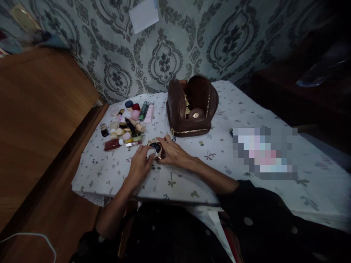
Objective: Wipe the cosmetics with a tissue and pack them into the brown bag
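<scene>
Near the table's front edge my left hand is closed on a small white piece, perhaps a wipe or cotton pad. The white piece lies against a dark round compact with a gold-brown edge. My right hand grips the compact's right side, thumb below and fingers above. Just beyond my hands stands a brown bag, unzipped and open, with a gold zipper. To the left lie several cosmetics, among them a dark red bottle, a pink tube and a green tube.
A patterned white cloth covers the table. On its right lies a pixelated item. A wooden cabinet stands at the left, beside the table. The patterned wall rises behind the bag.
</scene>
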Demonstrator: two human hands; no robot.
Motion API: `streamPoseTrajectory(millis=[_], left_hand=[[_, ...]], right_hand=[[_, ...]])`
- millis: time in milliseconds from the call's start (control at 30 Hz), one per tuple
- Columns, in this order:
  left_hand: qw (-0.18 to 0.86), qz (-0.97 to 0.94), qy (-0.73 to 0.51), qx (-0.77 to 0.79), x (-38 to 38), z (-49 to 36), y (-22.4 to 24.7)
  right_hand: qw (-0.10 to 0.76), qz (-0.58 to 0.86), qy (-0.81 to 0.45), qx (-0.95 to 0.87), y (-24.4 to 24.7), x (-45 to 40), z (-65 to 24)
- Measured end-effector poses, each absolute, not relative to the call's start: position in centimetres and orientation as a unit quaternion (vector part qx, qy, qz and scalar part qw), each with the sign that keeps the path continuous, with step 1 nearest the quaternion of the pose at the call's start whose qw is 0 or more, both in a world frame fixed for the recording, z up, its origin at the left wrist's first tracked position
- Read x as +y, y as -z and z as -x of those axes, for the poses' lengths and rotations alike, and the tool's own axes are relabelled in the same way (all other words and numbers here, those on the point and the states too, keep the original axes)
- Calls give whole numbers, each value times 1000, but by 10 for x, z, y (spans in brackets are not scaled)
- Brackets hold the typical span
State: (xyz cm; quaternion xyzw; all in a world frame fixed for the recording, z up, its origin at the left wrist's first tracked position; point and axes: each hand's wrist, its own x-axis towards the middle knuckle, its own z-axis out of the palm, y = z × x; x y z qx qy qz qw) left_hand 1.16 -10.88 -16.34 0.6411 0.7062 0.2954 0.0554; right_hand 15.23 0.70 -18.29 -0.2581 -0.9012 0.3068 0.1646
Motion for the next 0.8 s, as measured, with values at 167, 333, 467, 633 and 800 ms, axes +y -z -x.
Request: streamPoseTrajectory(millis=[167,333,467,633,800], left_hand=[[57,-634,-297,712,-71,16,166],[156,-538,-430,708,-63,36,171],[233,-423,-565,669,-71,39,170],[291,-412,-556,660,-75,33,173],[269,-438,-529,675,-76,31,179]], right_hand=[[169,241,-312,-903,180,8,-155],[189,230,-429,-853,176,16,-159],[146,210,-613,-747,170,18,-156],[88,273,-731,-619,168,15,-151],[143,325,-645,-677,176,25,-153]])
